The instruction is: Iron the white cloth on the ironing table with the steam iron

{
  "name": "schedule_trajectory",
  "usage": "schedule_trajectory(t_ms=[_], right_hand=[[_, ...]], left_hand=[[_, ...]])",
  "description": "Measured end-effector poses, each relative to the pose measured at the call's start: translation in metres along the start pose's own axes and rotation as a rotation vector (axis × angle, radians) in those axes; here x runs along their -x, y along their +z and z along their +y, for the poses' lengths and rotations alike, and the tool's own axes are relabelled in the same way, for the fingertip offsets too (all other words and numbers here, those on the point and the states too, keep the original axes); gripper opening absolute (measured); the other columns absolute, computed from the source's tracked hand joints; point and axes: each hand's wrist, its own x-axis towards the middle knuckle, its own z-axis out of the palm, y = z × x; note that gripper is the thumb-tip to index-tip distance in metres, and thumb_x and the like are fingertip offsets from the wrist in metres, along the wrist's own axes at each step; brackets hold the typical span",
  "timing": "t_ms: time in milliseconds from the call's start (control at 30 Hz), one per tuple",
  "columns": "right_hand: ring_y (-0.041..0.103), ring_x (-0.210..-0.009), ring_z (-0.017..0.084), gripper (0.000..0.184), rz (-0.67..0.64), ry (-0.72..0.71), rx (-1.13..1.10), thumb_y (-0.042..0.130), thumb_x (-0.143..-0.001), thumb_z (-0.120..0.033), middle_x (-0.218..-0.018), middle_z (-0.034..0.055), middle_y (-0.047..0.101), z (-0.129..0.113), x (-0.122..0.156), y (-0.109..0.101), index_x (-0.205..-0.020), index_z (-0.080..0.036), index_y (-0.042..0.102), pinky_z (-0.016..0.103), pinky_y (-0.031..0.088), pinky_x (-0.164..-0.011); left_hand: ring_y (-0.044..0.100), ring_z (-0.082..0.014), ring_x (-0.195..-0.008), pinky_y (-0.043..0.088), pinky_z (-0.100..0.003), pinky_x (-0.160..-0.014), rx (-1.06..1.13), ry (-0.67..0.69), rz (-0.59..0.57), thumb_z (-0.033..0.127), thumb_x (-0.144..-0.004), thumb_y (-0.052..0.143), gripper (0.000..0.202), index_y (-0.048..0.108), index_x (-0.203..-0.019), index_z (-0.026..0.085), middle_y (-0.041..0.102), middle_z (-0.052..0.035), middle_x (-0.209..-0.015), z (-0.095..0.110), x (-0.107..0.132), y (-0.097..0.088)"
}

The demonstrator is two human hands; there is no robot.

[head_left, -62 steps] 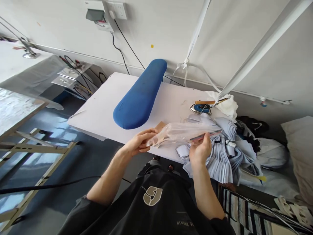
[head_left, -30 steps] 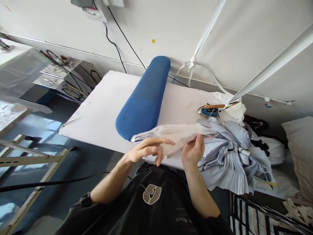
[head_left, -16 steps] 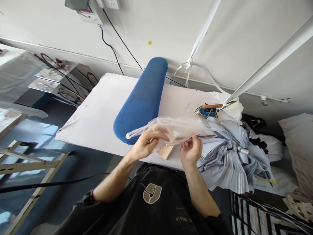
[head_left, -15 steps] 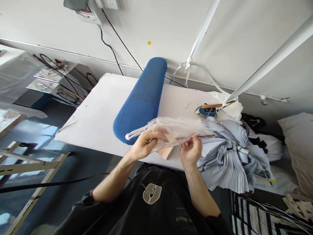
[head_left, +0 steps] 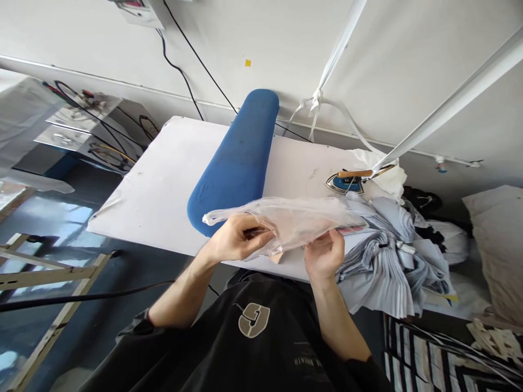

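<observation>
A clear plastic bag (head_left: 302, 215) is stretched between my two hands above the front edge of the white table. My left hand (head_left: 241, 238) pinches the bag's near side, its fingers closed on the film. At the bag's right part, my right hand (head_left: 326, 253) grips its lower edge between thumb and fingers. Something flat with dark and reddish colours shows through the film near my right thumb; what it is I cannot make out. Below the bag a small corner of brown card or paper (head_left: 277, 257) peeks out, mostly covered.
A long blue padded ironing board (head_left: 241, 152) lies across the white table (head_left: 151, 174). An iron (head_left: 347, 181) with a wooden handle rests at the back right. Stacked grey-white fabric pieces (head_left: 384, 267) hang over the right front edge. A metal frame (head_left: 61, 277) stands at left.
My left hand has shifted slightly left and closed more on the bag. My right hand has moved a little right. The bag now covers more of the brown piece.
</observation>
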Motion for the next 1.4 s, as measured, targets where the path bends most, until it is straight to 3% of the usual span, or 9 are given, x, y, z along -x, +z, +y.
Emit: schedule_trajectory(t_ms=[200, 333, 500, 600, 767, 867, 1033, 1167, 1400], right_hand=[[0.071, -0.078, 0.017, 0.016, 0.095, -0.199, -0.042, 0.068, -0.079, -0.035, -0.083, 0.0009, 0.075, -0.003, 0.003, 0.004, -0.086, -0.024, 0.076, 0.03, 0.061, -0.069], [0.068, -0.06, 0.02, 0.02, -0.074, -0.086, -0.019, 0.063, -0.088, -0.039, -0.08, 0.0021, 0.075, -0.007, 0.008, 0.008, -0.092, -0.023, 0.075, 0.032, 0.053, -0.045], [0.069, -0.062, 0.02, 0.021, -0.128, -0.078, -0.003, 0.064, -0.09, -0.04, -0.08, 0.0018, 0.075, -0.008, 0.013, 0.012, -0.098, -0.023, 0.074, 0.03, 0.052, -0.042], [0.068, -0.062, 0.02, 0.024, -0.121, -0.057, 0.036, 0.063, -0.091, -0.042, -0.081, 0.0016, 0.075, -0.006, 0.014, 0.014, -0.098, -0.023, 0.075, 0.03, 0.051, -0.042], [0.072, -0.089, 0.018, 0.018, 0.005, -0.149, 0.005, 0.069, -0.086, -0.035, -0.098, 0.0013, 0.076, -0.001, 0.015, 0.016, -0.098, -0.023, 0.075, 0.031, 0.063, -0.073], [0.072, -0.081, 0.018, 0.015, 0.002, -0.182, 0.033, 0.07, -0.087, -0.037, -0.086, 0.0009, 0.074, 0.002, 0.018, 0.018, -0.088, -0.023, 0.073, 0.031, 0.063, -0.07], [0.071, -0.075, 0.018, 0.019, 0.048, -0.236, 0.11, 0.07, -0.089, -0.042, -0.077, 0.0004, 0.071, 0.006, 0.021, 0.02, -0.089, -0.023, 0.072, 0.031, 0.061, -0.068], [0.072, -0.076, 0.019, 0.021, 0.049, -0.246, 0.117, 0.072, -0.089, -0.044, -0.076, 0.0022, 0.071, 0.009, 0.022, 0.02, -0.088, -0.023, 0.073, 0.031, 0.062, -0.069], [0.064, -0.058, 0.016, 0.033, -0.069, -0.174, 0.172, 0.067, -0.092, -0.048, -0.068, 0.0022, 0.068, 0.011, 0.024, 0.019, -0.073, -0.021, 0.071, 0.028, 0.052, -0.05]], left_hand=[[0.063, -0.0154, -0.079, 0.055, -0.03, -0.071, -0.149, 0.38, 0.026, 0.016, -0.09, 0.07, 0.008, 0.067, -0.083, 0.02, 0.066, -0.0047, -0.084, 0.007, -0.008, -0.011], [0.06, -0.0114, -0.065, 0.048, -0.025, -0.058, -0.242, 0.2, -0.055, 0.015, -0.095, 0.062, 0.011, 0.07, -0.087, 0.018, 0.067, -0.0014, -0.072, 0.018, -0.004, -0.019], [0.046, -0.0099, -0.036, 0.039, -0.024, -0.041, 0.152, -0.113, -0.294, 0.028, -0.105, 0.05, 0.032, 0.071, -0.127, 0.018, 0.048, 0.0077, -0.043, 0.026, 0.009, -0.028], [0.055, -0.0137, -0.046, 0.05, -0.028, -0.049, 0.345, -0.11, -0.352, 0.039, -0.106, 0.047, 0.041, 0.07, -0.134, 0.021, 0.059, 0.0017, -0.054, 0.02, 0.013, -0.029], [0.07, -0.0302, -0.109, 0.057, -0.049, -0.101, 0.369, 0.096, -0.18, 0.039, -0.102, 0.045, 0.041, 0.083, -0.103, 0.026, 0.075, -0.0121, -0.111, 0.009, 0.014, -0.027], [0.073, -0.0274, -0.095, 0.063, -0.045, -0.088, 0.274, 0.002, -0.062, 0.032, -0.097, 0.054, 0.031, 0.08, -0.082, 0.024, 0.076, -0.01, -0.098, 0.014, 0.014, -0.023], [0.058, -0.0123, -0.047, 0.047, -0.025, -0.043, 0.333, -0.335, -0.113, 0.034, -0.096, 0.061, 0.022, 0.069, -0.108, 0.017, 0.069, -0.0017, -0.071, 0.025, 0.012, -0.009], [0.067, -0.0165, -0.063, 0.053, -0.027, -0.053, 0.359, -0.366, -0.164, 0.04, -0.093, 0.069, 0.024, 0.07, -0.1, 0.017, 0.072, -0.0045, -0.078, 0.023, 0.008, 0.002], [0.073, -0.0232, -0.078, 0.06, -0.035, -0.067, 0.326, -0.293, 0.023, 0.038, -0.091, 0.072, 0.019, 0.074, -0.086, 0.02, 0.073, -0.0064, -0.085, 0.017, 0.003, 0.023]])
